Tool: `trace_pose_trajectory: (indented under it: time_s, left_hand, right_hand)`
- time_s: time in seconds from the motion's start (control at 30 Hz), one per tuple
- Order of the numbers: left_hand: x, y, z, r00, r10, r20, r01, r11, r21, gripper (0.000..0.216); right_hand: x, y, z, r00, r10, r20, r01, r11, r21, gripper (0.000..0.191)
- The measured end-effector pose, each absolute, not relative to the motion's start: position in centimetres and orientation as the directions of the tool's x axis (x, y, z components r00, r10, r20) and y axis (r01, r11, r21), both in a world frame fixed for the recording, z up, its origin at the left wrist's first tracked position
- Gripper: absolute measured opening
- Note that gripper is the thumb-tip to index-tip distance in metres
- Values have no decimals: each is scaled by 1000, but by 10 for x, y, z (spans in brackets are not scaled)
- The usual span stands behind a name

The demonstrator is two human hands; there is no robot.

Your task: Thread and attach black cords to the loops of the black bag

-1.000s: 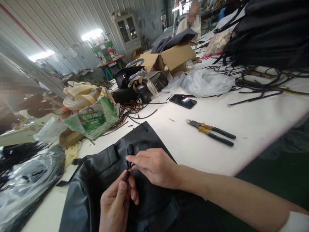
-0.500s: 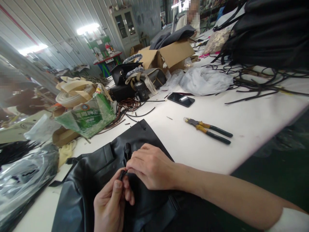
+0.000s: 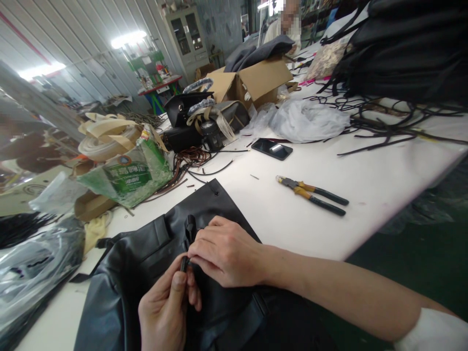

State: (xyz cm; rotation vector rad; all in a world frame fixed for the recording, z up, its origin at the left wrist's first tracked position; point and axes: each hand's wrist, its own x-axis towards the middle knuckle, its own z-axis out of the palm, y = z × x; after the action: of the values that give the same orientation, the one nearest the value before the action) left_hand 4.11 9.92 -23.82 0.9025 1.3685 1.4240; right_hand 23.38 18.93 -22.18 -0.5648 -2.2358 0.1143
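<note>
A black leather-like bag lies across the near edge of the table, under both hands. My left hand pinches a small black strap end between thumb and forefinger. Against that same strap end my right hand has its fingertips pressed together; they hide part of it. Just beyond the fingers, a black strap loop stands up from the bag. A small hole with a dark fitting shows near the bag's far corner.
Pliers with yellow-and-black handles lie right of the bag, a phone beyond them. A green-printed bag, cords, a cardboard box and stacked black bags stand farther back. A person is behind the box.
The view has shifted slightly, so everything sits a little farther left. Both hands keep nearly the same grip at the strap end, which looks slightly more upright.
</note>
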Motion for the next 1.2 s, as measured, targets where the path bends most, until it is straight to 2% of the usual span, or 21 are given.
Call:
trace_pose_trajectory:
  time_s: [0.23, 0.37, 0.73, 0.97, 1.07, 1.2]
  left_hand:
    - [40, 99, -241, -290, 952, -97, -139, 58, 989, 54]
    - [39, 98, -245, -291, 954, -72, -105, 43, 994, 53]
    - [46, 94, -241, -326, 943, 67, 141, -22, 990, 50]
    - [42, 93, -243, -295, 948, 118, 291, -28, 956, 50]
    - [44, 95, -242, -304, 947, 106, 296, -12, 955, 52]
    - [42, 99, -245, -290, 956, 41, 208, 22, 978, 57]
  right_hand:
    - [233, 190, -226, -584, 431, 688, 330, 900, -285, 8]
    - [233, 190, -226, -589, 423, 689, 322, 905, -280, 11]
    - [232, 191, -227, -558, 400, 727, 332, 911, -246, 29]
    - [230, 190, -227, -559, 418, 716, 331, 904, -269, 29]
    - [233, 192, -224, -560, 423, 712, 336, 902, -272, 27]
    - [247, 184, -201, -465, 428, 775, 361, 891, -276, 27]
